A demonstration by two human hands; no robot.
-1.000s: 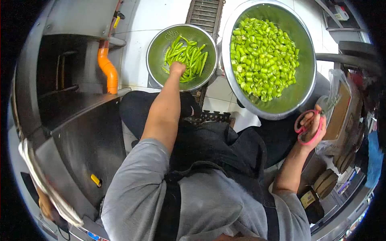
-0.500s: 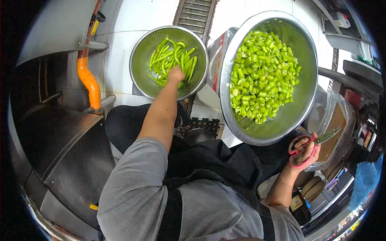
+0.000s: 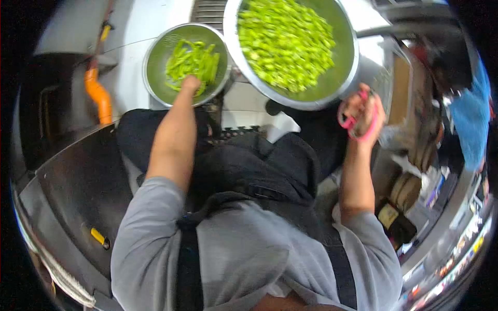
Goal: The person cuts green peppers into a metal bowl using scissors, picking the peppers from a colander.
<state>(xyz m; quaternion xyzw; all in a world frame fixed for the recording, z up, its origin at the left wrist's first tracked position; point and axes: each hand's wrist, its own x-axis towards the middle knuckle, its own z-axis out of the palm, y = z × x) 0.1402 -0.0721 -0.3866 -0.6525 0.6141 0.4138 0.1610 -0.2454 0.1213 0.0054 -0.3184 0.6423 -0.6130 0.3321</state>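
My left hand (image 3: 191,84) reaches down among long green chili peppers (image 3: 193,58) in a metal colander (image 3: 154,72). Its fingers are hidden from above, so whether they grip a pepper does not show. On the right, my right hand (image 3: 369,116) is closed around scissors with pink handles (image 3: 346,120); their blades are blurred and hard to make out. Between the two hands and farther forward stands a large metal bowl (image 3: 343,54), heaped with chopped green pepper pieces (image 3: 285,44). The scissors are just beyond the bowl's near right rim.
An orange pipe (image 3: 98,96) runs down on the left beside a dark metal panel (image 3: 78,192). A floor grate (image 3: 208,11) lies behind the colander. At right are a cardboard box in plastic (image 3: 399,90) and a hanging blue plastic bag (image 3: 469,119).
The view has shifted, so bowl and colander appear higher and farther left. My right hand has moved up beside the bowl and turned the scissors. My left hand stays in the colander.
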